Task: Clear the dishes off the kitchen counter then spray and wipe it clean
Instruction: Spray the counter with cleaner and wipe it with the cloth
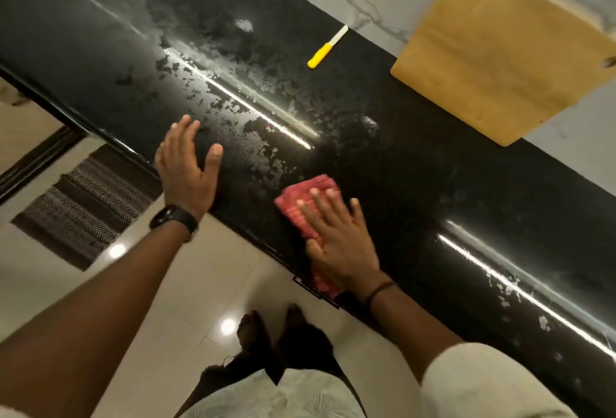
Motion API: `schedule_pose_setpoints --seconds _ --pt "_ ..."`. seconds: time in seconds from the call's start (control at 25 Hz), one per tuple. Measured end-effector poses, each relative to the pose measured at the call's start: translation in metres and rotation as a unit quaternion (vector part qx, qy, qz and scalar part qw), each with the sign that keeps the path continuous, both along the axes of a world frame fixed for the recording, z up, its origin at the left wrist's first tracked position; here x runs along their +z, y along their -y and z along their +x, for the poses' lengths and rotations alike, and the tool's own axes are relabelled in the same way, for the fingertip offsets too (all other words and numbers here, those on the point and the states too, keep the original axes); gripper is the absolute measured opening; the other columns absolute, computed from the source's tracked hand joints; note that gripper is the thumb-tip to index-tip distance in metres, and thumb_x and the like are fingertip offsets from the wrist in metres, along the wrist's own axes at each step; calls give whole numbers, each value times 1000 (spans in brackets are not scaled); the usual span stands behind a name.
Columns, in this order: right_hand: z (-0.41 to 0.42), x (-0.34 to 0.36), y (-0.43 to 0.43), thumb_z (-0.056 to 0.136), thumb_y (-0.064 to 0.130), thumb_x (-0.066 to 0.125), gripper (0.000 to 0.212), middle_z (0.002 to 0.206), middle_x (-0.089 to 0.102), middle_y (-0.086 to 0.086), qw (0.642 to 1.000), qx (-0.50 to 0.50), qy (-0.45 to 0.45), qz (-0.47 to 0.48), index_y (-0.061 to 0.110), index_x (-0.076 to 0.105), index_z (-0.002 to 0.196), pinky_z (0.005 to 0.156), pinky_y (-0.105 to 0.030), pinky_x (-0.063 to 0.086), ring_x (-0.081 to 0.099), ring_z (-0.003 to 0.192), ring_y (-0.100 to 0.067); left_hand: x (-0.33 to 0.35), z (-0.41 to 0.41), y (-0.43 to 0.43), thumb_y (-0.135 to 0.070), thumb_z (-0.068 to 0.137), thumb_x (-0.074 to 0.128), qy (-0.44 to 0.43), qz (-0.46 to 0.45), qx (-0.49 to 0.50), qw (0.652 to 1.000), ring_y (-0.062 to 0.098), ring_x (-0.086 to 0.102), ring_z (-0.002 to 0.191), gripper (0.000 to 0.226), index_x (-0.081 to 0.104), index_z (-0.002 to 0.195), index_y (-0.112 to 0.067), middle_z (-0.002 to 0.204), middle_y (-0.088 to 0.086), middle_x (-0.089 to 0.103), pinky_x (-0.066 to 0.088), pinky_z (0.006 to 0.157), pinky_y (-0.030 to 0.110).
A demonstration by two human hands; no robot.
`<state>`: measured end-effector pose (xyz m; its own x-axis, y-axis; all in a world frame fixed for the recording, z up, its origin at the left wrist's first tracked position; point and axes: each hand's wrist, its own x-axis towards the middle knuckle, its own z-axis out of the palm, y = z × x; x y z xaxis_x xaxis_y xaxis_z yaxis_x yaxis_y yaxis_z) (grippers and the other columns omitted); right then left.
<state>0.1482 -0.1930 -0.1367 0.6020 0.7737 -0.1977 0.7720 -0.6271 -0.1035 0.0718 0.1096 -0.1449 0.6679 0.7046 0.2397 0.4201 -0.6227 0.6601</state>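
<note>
The black polished counter [416, 157] runs diagonally across the view, with patches of spray wetness [233, 91] over its middle and left. My right hand [336, 237] lies flat, palm down, pressing a folded red cloth [300, 204] onto the counter near its front edge. The cloth sticks out beyond my fingertips and hangs a little over the edge under my wrist. My left hand [186, 164] hovers open, fingers spread, above the front edge to the left of the cloth. It holds nothing and wears a black watch at the wrist.
A yellow-handled knife [328, 47] lies at the back of the counter. A wooden cutting board [500, 51] leans against the marble wall behind. A striped mat [83, 204] lies on the tiled floor at left. My bare feet [270, 327] stand below the counter edge.
</note>
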Motion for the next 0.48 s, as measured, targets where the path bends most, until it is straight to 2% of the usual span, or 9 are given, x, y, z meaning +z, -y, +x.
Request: schedule_pose_setpoints --seconds 0.12,0.24,0.36,0.48 --pt "78 5 23 93 50 27 74 172 -3 5 992 -129 -5 -10 42 2 162 125 -62 5 -5 159 -21 -5 9 -58 -63 101 29 -59 19 38 997 23 21 153 69 40 151 -17 163 2 31 11 123 54" --pt "158 2 -3 94 54 20 74 173 -4 3 978 -207 2 5 37 2 164 125 -62 2 -7 159 -21 -16 13 -69 -62 102 29 -75 45 62 994 20 21 153 66 43 149 -18 162 0 35 8 124 51" --pt "213 0 -61 93 54 22 75 173 7 -3 969 -244 14 20 32 11 164 125 -63 4 2 159 -26 -20 13 -68 -59 103 30 -64 34 73 995 18 20 154 62 44 148 -18 161 -1 36 5 125 50" --pt "219 1 -136 94 53 27 73 172 14 -5 974 -223 15 23 31 19 163 125 -63 6 7 158 -30 -20 16 -72 -58 103 30 -83 33 64 994 18 19 154 63 42 150 -17 162 -1 34 6 125 51"
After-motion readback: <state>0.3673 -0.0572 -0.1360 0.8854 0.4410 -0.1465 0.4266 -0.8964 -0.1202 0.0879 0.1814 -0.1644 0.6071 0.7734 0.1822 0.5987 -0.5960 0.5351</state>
